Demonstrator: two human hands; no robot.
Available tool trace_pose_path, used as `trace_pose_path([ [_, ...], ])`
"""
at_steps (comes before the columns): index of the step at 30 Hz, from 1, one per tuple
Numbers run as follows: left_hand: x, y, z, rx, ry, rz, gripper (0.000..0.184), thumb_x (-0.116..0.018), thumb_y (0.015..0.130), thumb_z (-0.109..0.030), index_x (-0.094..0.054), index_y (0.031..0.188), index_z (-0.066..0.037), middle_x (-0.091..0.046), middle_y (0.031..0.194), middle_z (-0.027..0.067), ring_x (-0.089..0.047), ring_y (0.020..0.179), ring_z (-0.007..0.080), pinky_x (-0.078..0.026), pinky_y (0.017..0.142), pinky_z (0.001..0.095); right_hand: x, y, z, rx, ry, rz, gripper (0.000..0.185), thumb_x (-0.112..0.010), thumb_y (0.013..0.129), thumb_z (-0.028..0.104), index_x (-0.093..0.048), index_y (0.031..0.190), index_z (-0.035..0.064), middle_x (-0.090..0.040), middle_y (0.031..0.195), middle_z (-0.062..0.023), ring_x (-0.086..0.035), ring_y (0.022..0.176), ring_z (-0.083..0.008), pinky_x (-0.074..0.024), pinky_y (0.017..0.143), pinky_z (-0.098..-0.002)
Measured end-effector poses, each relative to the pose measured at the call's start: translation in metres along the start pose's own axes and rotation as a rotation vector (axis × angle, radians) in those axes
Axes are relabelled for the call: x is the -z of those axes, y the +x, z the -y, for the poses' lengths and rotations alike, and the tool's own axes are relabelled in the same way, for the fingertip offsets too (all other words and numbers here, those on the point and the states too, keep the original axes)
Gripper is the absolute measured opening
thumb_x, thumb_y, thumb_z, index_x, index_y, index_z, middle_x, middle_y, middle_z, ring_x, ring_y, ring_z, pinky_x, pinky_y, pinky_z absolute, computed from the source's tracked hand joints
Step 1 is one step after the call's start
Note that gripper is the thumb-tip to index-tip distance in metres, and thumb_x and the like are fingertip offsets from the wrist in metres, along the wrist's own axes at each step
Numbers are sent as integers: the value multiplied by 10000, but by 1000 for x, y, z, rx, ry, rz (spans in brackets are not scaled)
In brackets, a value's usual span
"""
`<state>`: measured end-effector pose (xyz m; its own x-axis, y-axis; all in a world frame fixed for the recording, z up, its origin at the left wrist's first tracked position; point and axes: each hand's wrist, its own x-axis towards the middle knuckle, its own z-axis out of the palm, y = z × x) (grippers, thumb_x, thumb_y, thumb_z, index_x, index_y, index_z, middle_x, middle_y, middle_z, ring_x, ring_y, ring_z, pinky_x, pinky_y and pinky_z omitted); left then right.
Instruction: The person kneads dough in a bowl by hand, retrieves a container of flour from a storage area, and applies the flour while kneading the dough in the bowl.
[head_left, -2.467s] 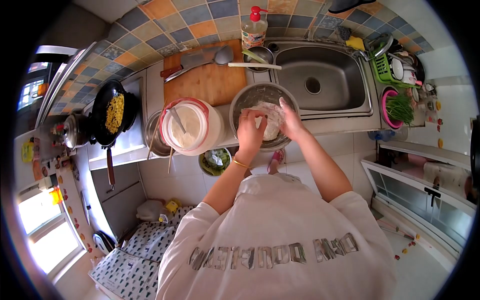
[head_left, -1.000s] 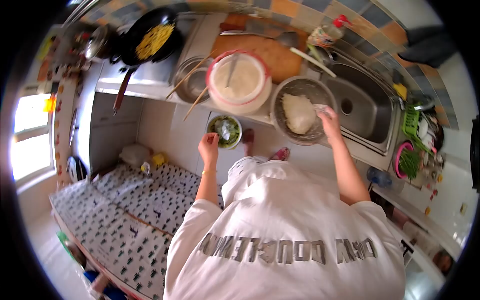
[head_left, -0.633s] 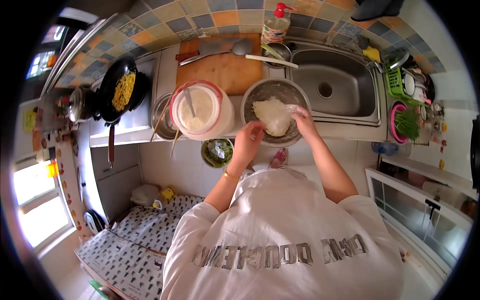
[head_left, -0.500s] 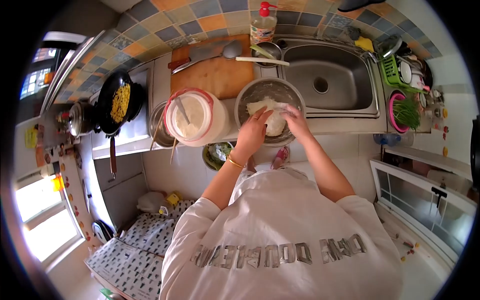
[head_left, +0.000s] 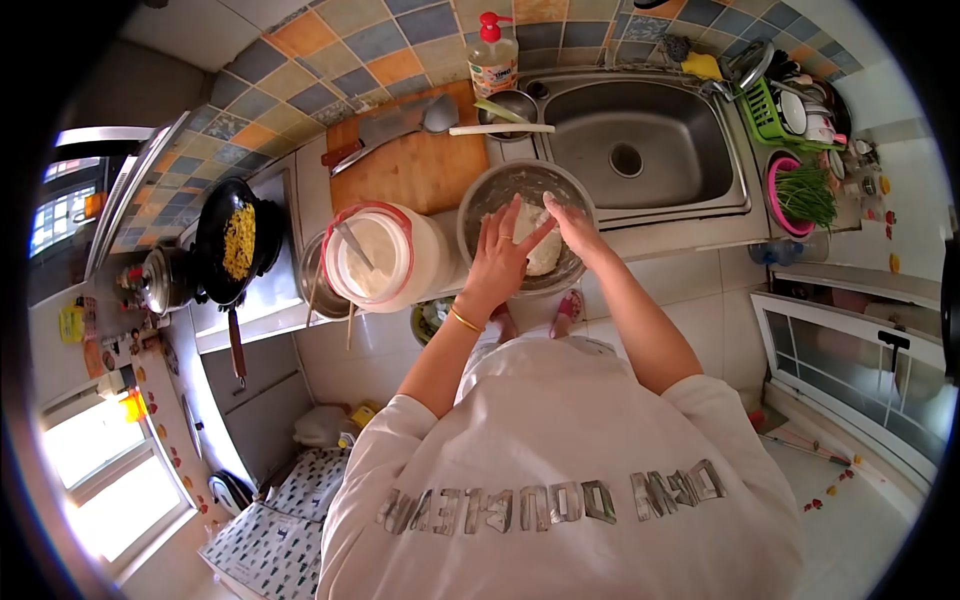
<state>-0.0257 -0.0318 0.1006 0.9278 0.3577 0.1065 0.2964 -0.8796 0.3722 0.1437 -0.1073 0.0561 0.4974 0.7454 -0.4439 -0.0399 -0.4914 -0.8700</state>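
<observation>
A metal bowl (head_left: 477, 200) stands at the counter's front edge and holds a pale lump of dough (head_left: 541, 254). My left hand (head_left: 500, 259) is over the bowl's left part, ring visible, fingers spread and pointing up and right. From the right reaches my right hand (head_left: 577, 232), its fingers extended and close to the left fingertips above the dough. Both palms are largely hidden, and no object shows between the hands. Left of the bowl stands a white tub of flour (head_left: 425, 255) with a red rim and a scoop in it.
Behind are a cutting board (head_left: 400, 170) with a cleaver and ladle, a soap bottle (head_left: 493, 65) and a small bowl with a white stick across it. The sink (head_left: 670, 150) is at right, beside chives in a pink basket (head_left: 773, 200). A wok (head_left: 235, 240) sits at left.
The view has swung slightly. My left hand, earlier away from the bowl at left, came back over it. Both hands' fingers are now more outstretched above the dough.
</observation>
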Motion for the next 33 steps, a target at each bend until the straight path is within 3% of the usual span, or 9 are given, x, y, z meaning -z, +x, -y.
trace_pose_path([
  [6,2,-3,12,-17,-63,70,795,-650,747,0,-394,1413,-351,-128,1546,189,-236,1388,385,-210,1131,545,1,-1,14,42,-27,28,716,-392,915,655,-723,920,21,-666,826,-147,-609,880,-230,-440,822,-346],
  [12,-6,-12,29,32,-166,38,663,-613,763,-15,-472,1370,-240,-240,1504,212,-264,1367,394,-245,1121,517,-4,-5,6,4,106,9,620,-462,950,542,-676,981,-40,-677,897,-92,-579,915,-190,-404,901,-293],
  [15,-17,-14,38,81,-154,46,588,-591,761,6,-512,1322,-154,-357,1436,230,-314,1332,402,-297,1099,489,-28,-30,20,382,72,-210,530,-462,967,471,-659,1032,-17,-656,809,-162,-595,795,-237,-440,752,-340],
  [16,-18,-14,39,72,-166,42,572,-586,762,10,-516,1310,-139,-381,1415,233,-328,1323,404,-311,1091,482,-31,-36,17,225,-33,-198,456,-447,984,384,-628,1073,-25,-638,811,-189,-598,762,-288,-443,734,-367],
  [19,-19,-12,37,78,-219,36,519,-572,765,19,-533,1269,-99,-445,1360,237,-366,1295,406,-344,1071,467,-26,-28,-14,120,-275,-15,394,-452,981,314,-632,1011,-35,-629,860,-230,-603,794,-347,-449,731,-379],
  [23,-26,-27,35,154,-257,23,450,-565,771,14,-567,1212,-78,-484,1328,218,-391,1280,397,-365,1056,465,-24,-20,-50,255,-356,-361,322,-600,860,216,-607,1037,-53,-625,1003,-253,-608,915,-383,-478,810,-404],
  [29,-52,-64,33,171,-252,38,383,-605,773,-50,-608,1154,-92,-522,1294,176,-385,1297,378,-329,1084,484,-33,-25,-39,474,-961,-31,514,-619,819,213,-485,1249,-35,-506,1298,-219,-466,1221,-357,-322,1085,-430],
  [30,-55,-69,31,174,-250,47,378,-624,773,-71,-614,1149,-102,-528,1289,167,-381,1304,371,-307,1101,492,-40,-22,-50,418,-997,44,598,-605,845,271,-408,1322,-31,-382,1410,-240,-334,1333,-384,-218,1136,-474],
  [33,-51,-73,21,143,-209,125,371,-672,763,-139,-636,1132,-142,-561,1250,125,-369,1328,335,-183,1152,538,-59,-15,-71,483,-973,-82,637,-590,866,329,-381,1351,-26,-269,1468,-276,-240,1376,-425,-189,1141,-500],
])
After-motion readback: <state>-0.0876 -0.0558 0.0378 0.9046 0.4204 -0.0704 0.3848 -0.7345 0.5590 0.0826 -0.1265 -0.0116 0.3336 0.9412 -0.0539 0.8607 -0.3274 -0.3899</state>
